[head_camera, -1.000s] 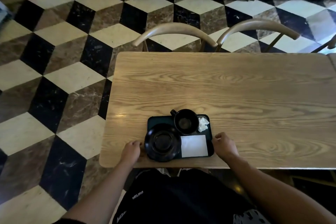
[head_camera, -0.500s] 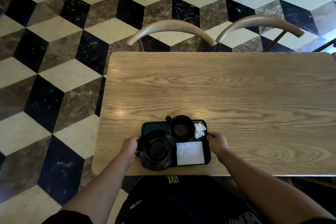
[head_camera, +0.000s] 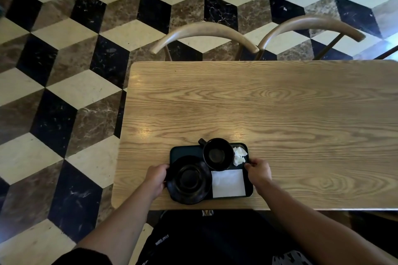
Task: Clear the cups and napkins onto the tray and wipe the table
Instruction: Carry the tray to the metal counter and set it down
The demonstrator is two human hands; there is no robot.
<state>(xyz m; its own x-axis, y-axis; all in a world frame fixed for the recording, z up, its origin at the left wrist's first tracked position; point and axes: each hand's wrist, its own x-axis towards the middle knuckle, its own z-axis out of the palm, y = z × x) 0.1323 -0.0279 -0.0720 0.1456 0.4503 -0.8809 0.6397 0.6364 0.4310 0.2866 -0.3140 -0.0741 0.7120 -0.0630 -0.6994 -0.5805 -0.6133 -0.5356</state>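
A dark green tray [head_camera: 183, 151] lies on the wooden table [head_camera: 269, 114] near its front edge. On the tray stand a black cup [head_camera: 218, 154], a black saucer [head_camera: 189, 179], a flat white napkin [head_camera: 228, 183] and a crumpled white napkin [head_camera: 239, 155]. My left hand [head_camera: 155, 178] grips the tray's left edge beside the saucer. At the tray's right edge, level with the crumpled napkin, my right hand [head_camera: 258, 171] grips the rim.
Two curved wooden chair backs [head_camera: 204, 32] [head_camera: 312, 24] stand at the table's far side. A black, white and brown tiled floor [head_camera: 64, 92] spreads to the left. The table's left edge runs close to the tray.
Both hands have closed in from the table beside the tray onto its left and right edges. The tray sits in nearly the same place.
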